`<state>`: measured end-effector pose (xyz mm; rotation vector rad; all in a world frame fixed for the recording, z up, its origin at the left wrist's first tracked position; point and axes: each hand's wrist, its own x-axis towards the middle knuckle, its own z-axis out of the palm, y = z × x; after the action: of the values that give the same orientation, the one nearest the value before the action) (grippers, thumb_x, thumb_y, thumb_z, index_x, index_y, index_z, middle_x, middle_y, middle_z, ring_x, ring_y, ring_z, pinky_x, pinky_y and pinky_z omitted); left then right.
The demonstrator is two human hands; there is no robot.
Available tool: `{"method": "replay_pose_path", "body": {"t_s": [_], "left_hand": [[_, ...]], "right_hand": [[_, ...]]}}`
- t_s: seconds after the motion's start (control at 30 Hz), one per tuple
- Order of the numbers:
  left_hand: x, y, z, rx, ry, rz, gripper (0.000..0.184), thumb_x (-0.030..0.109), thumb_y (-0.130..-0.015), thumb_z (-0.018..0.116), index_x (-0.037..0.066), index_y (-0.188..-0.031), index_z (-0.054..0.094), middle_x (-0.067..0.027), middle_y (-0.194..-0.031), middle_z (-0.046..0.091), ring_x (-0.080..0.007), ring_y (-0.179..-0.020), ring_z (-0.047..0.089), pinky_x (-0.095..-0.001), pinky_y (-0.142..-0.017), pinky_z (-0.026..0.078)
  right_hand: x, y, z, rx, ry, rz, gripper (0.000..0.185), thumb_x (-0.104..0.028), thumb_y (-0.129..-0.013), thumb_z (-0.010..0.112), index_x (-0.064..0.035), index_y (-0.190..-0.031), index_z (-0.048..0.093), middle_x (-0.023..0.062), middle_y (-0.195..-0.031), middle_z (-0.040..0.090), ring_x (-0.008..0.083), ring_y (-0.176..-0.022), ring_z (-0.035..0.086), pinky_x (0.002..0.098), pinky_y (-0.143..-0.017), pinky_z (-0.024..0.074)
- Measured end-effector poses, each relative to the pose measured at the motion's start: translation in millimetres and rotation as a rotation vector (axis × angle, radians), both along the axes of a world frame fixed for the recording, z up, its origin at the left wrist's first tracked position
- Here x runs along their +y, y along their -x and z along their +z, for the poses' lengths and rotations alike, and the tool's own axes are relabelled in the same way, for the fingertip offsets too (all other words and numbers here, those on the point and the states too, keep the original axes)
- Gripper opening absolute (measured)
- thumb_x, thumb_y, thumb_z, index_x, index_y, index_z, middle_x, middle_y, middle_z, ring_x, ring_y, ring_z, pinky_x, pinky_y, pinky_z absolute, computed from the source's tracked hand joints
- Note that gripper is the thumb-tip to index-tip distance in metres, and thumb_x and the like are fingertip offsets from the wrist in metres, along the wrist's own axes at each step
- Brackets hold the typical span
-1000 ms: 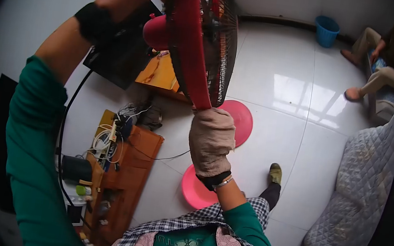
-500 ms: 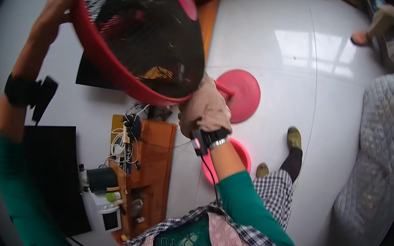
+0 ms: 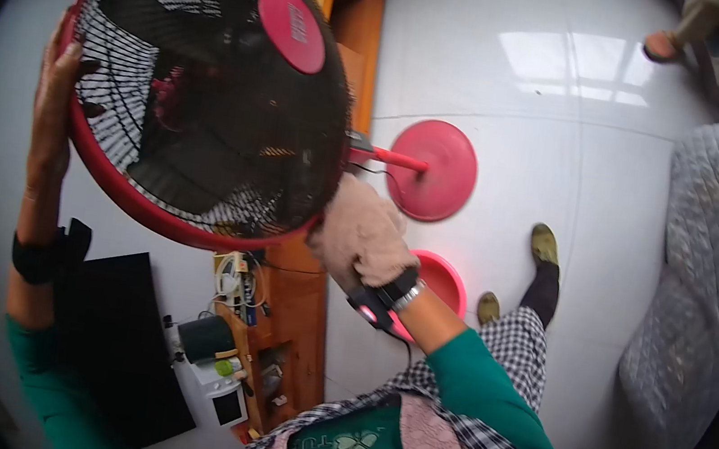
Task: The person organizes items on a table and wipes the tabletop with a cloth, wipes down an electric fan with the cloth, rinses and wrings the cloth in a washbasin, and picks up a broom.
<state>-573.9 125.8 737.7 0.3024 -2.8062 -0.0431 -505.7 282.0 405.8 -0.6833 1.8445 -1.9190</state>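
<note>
A red floor fan with a black wire guard and red rim fills the upper left of the head view. Its red pole runs to a round red base on the floor. My left hand grips the rim at the far left, with the fingers partly hidden behind it. A beige cloth covers most of my right hand and touches the lower right of the rim. Under the cloth, the fingers of that hand are hidden. Both wrists wear black straps.
A pink basin stands on the floor below my right forearm. Left of me are a wooden cabinet, a black screen and tangled cables. A grey quilted cover hangs at right. Another person's foot shows at top right.
The fan head has turned so its front guard faces me more and sits lower. My left hand has moved down with the rim, and my right hand with the cloth has shifted slightly lower.
</note>
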Motion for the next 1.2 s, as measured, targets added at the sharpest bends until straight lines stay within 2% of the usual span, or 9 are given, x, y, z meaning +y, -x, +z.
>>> {"method": "replay_pose_path", "body": {"t_s": [0.07,0.2,0.37,0.63,0.73,0.87,1.1,1.17,1.2], "left_hand": [[5.7,-1.6,0.5,-0.04,-0.049,0.02,0.076,0.053,-0.086,0.042,0.011,-0.145,0.022,-0.0158,-0.137,0.038,-0.0261,-0.114,0.051,-0.0289,-0.062,0.056],[13.2,-7.9,-3.9,0.016,-0.082,0.029,0.076,0.049,-0.085,0.044,0.01,-0.146,0.019,-0.0195,-0.14,0.035,-0.028,-0.112,0.054,-0.0287,-0.061,0.057],[16.5,-19.3,-0.9,0.049,-0.139,0.056,0.078,0.046,-0.084,0.047,0.009,-0.146,0.018,-0.0185,-0.139,0.038,-0.0254,-0.111,0.054,-0.0263,-0.06,0.058],[59.6,-74.6,22.4,0.12,-0.159,0.12,0.087,0.041,-0.071,0.05,0.013,-0.147,0.017,-0.0183,-0.141,0.035,-0.0282,-0.111,0.052,-0.0291,-0.066,0.056],[71.4,-87.8,14.2,0.147,-0.157,0.173,0.089,0.043,-0.072,0.05,0.011,-0.147,0.015,-0.0181,-0.141,0.035,-0.0287,-0.112,0.052,-0.028,-0.066,0.055],[95.3,-167.6,37.0,0.194,-0.181,0.146,0.096,0.055,-0.073,0.053,0.008,-0.147,0.013,-0.0173,-0.143,0.032,-0.0295,-0.114,0.05,-0.0299,-0.068,0.054],[169.6,-291.6,25.3,0.323,-0.225,0.209,0.096,0.053,-0.074,0.055,0.005,-0.146,0.014,-0.0173,-0.141,0.033,-0.0285,-0.114,0.05,-0.0374,-0.082,0.051],[169.2,-301.2,25.2,0.328,-0.297,0.221,0.094,0.05,-0.075,0.055,0.005,-0.146,0.014,-0.0175,-0.141,0.033,-0.0282,-0.113,0.051,-0.0387,-0.085,0.05],[163.3,-312.3,29.9,0.318,-0.403,0.233,0.086,0.043,-0.078,0.053,0.003,-0.145,0.016,-0.0176,-0.138,0.037,-0.0263,-0.111,0.052,-0.0373,-0.084,0.05]], "right_hand": [[13.8,9.4,5.7,0.072,-0.177,0.048,0.037,-0.027,-0.08,0.056,-0.0128,-0.114,0.057,0.0132,-0.1,0.063,0.0309,-0.089,0.061,0.0414,-0.071,0.0492],[8.3,25.2,-0.6,-0.404,0.497,0.235,0.049,-0.024,-0.088,0.042,-0.0036,-0.132,0.038,0.0111,-0.13,0.047,0.026,-0.109,0.052,0.0412,-0.083,0.0449],[32.8,80.5,50.9,0.132,-0.464,-0.028,0.028,-0.028,-0.072,0.064,-0.0129,-0.096,0.063,0.0103,-0.085,0.066,0.0281,-0.074,0.063,0.039,-0.065,0.051],[4.8,110.3,12.6,-0.26,-0.303,0.357,0.02,-0.023,-0.073,0.065,-0.0137,-0.092,0.064,0.0051,-0.08,0.067,0.0244,-0.071,0.065,0.0356,-0.059,0.0507],[-13.6,114.6,-10.7,0.015,-0.417,-0.087,0.028,-0.019,-0.059,0.073,-0.013,-0.085,0.063,0.0019,-0.074,0.066,0.0232,-0.064,0.064,0.0394,-0.055,0.0488],[-31.0,114.5,-34.9,0.097,-0.356,-0.102,0.029,-0.022,-0.067,0.068,-0.0123,-0.094,0.062,0.0024,-0.085,0.066,0.0221,-0.075,0.063,0.037,-0.063,0.0487],[-86.6,88.5,-127.4,0.531,-0.102,-0.527,0.034,-0.027,-0.08,0.059,-0.0112,-0.11,0.06,0.0032,-0.104,0.065,0.0202,-0.095,0.062,0.0329,-0.076,0.0486],[-34.5,90.7,-74.9,0.038,-0.371,-0.275,0.038,-0.032,-0.085,0.05,-0.0108,-0.116,0.057,0.0077,-0.115,0.06,0.0212,-0.104,0.058,0.032,-0.082,0.0471],[-25.5,91.3,-70.2,0.039,-0.389,-0.246,0.038,-0.032,-0.086,0.049,-0.011,-0.117,0.056,0.0078,-0.115,0.06,0.0214,-0.103,0.058,0.0321,-0.082,0.047]]}}
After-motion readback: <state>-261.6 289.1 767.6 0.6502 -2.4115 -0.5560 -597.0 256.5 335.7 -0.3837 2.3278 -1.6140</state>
